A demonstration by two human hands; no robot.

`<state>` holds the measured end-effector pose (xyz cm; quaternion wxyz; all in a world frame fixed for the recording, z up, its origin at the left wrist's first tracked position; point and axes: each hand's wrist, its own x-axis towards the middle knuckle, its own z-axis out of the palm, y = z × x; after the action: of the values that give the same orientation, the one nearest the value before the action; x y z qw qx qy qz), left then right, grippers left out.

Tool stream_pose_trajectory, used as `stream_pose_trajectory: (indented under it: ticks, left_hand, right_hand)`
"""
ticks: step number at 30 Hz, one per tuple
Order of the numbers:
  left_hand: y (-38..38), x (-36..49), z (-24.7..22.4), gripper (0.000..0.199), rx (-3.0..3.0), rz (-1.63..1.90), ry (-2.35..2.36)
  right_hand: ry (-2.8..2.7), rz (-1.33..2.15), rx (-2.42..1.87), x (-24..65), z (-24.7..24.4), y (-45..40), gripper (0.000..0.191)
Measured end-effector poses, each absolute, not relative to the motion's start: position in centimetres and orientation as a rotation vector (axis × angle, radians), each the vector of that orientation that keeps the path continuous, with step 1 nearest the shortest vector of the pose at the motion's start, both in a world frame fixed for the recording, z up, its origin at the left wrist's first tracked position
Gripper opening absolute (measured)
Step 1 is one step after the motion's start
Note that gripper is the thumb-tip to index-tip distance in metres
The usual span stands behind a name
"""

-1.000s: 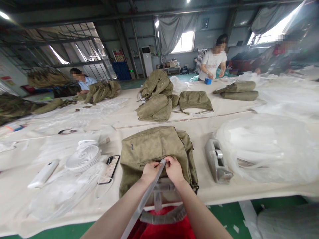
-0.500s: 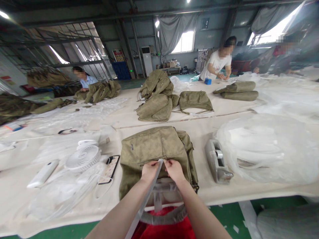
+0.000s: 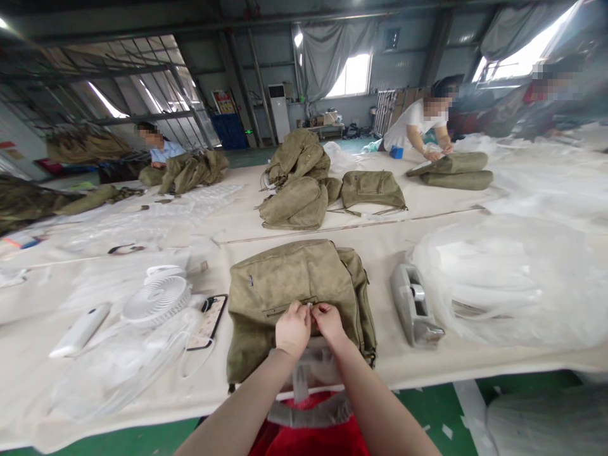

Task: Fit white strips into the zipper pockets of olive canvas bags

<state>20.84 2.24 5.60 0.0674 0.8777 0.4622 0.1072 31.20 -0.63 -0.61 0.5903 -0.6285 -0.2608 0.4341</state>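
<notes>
An olive-green bag [image 3: 285,272] lies on the table right in front of me, with a zipped pocket [image 3: 280,310] across its face. Both my hands meet at the right end of that zip, fingertips nearly touching. My left hand [image 3: 293,329] is closed, thumb and fingers pinching a small white strip [image 3: 310,305]. Opposite it, my right hand [image 3: 327,320] pinches at the same white piece. The zip's pull is mostly covered by my fingers, so I cannot make it out.
Right of the bag stands a grey tape dispenser [image 3: 415,307], beside a heap of clear plastic bags [image 3: 503,285]. On the left are a white fan [image 3: 156,301], a phone [image 3: 209,322] and a white handheld device [image 3: 80,329]. More olive bags [image 3: 297,202] and co-workers [image 3: 420,120] are beyond.
The long pale strip that trailed down along my left forearm is out of sight; only a small white bit shows. My left hand has turned, its back now upward. A co-worker leans toward folded bags.
</notes>
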Motion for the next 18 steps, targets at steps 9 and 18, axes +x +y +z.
stream_pose_trajectory:
  ticks: [9, 18]
  left_hand:
    - [1.5, 20.2, 5.9, 0.031, 2.9, 0.068, 1.169]
    - [5.5, 18.4, 7.3, 0.047, 1.821, -0.101, 1.083]
  right_hand:
    - [-0.578, 1.027, -1.395, 31.2, -1.3, -0.8, 0.036]
    - [-0.69, 1.002, -1.346, 31.2, -1.3, -1.4, 0.043]
